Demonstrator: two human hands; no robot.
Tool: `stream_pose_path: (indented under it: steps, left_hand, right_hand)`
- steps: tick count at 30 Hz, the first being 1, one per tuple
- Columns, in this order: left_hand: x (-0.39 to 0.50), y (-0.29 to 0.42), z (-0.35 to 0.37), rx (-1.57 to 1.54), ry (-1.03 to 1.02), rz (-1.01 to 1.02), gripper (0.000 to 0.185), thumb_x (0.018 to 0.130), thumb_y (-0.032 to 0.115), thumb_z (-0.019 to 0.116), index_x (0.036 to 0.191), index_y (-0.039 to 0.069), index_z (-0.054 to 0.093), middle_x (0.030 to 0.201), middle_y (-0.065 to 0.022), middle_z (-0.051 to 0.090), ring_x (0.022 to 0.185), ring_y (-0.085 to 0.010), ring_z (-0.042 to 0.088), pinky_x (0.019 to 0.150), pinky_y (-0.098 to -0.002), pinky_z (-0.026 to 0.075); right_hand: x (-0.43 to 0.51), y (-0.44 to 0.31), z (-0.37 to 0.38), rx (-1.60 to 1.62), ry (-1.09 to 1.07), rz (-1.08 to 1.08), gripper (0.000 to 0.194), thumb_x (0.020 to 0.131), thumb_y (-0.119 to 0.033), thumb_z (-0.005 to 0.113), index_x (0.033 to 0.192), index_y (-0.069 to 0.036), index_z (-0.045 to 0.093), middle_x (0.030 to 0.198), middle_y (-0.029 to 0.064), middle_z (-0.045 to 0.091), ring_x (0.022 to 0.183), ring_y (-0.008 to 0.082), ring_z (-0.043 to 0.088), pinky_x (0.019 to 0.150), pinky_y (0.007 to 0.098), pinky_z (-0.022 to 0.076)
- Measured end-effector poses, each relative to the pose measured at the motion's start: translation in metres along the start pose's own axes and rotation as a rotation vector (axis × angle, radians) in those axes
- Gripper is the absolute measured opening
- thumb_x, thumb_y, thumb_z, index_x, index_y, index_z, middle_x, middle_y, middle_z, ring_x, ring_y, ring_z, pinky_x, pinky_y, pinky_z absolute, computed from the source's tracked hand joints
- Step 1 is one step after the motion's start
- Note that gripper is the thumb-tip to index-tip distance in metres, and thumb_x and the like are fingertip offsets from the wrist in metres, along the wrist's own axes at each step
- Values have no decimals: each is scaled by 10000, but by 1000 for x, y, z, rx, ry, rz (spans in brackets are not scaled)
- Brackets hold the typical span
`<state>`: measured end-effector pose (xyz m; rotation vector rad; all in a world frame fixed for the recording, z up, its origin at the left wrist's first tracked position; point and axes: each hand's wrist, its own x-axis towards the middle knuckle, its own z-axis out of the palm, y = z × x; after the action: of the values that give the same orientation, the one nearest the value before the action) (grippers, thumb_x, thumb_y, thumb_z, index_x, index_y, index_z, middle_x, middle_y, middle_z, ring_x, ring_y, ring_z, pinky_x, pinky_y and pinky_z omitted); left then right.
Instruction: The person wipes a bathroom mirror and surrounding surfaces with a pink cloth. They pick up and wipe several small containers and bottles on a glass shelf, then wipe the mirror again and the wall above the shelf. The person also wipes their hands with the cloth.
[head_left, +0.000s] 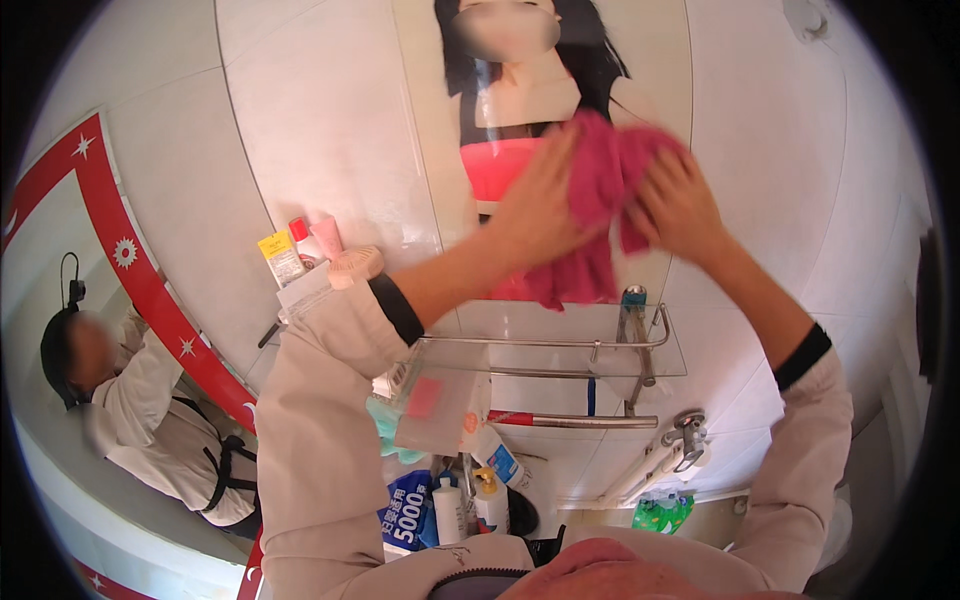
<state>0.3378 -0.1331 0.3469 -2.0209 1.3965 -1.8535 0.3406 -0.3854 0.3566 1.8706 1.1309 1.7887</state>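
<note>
A magenta cloth (592, 180) is bunched between my two hands, in front of a glossy wall poster (517, 97) of a person in a pink and black top. My left hand (547, 195) presses on the cloth's left side, fingers pointing up. On its right side, my right hand (671, 202) has its fingers curled over a fold. The cloth's lower end hangs just above a glass shelf (555, 356) with a metal rail. Both hands look slightly blurred. How firmly the cloth meets the poster cannot be told.
Left of my left forearm stand a yellow-and-white tube (281, 255), a pink tube (327, 236) and a round peach-coloured item (356, 264). A red-framed mirror (124, 217) reflects a person. Below the shelf are a towel bar (585, 420), several bottles (450, 510) and a green package (664, 512).
</note>
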Motion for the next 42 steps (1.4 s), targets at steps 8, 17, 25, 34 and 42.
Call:
stream_pose_path:
  steps: [8,17,25,34,42]
  left_hand:
    - [15,-2,-1,151,-172,106,778,845,541,735,1275,-100,637,1453,-280,554,1467,-434,421,1264,-552,272]
    - [96,-146,-60,516,238,-332,662,961,434,619,1467,13,554,1517,-308,485,1438,-517,407,1186,-648,315]
    - [-15,-113,-65,626,-57,-280,688,969,406,625,1492,-28,515,1572,-331,414,1486,-548,325,1236,-629,261]
    - [-72,-14,-61,283,-370,-137,481,810,312,745,1153,-22,697,1343,-193,572,1295,-375,520,1071,-461,442]
    - [-15,55,7,259,-132,180,278,839,199,653,1057,34,703,1189,-78,592,1135,-237,552,978,-352,456]
  right_hand:
    - [-36,35,-11,-11,-94,-9,276,803,-252,750,1043,-124,711,1202,102,646,1242,351,556,1075,526,431]
    - [176,88,15,-205,371,199,366,977,-267,603,1284,-77,661,1346,199,614,1305,398,528,1110,503,403]
    - [151,-6,27,143,162,-99,426,958,-296,626,1336,-102,654,1381,154,621,1334,380,529,1130,490,390]
    - [18,-46,26,246,-155,-325,321,899,-271,711,1209,-190,701,1268,-12,639,1290,210,553,1141,416,396]
    - [-58,7,-40,232,-371,-344,278,821,-209,725,1098,-188,719,1208,-18,645,1274,209,563,1140,421,418]
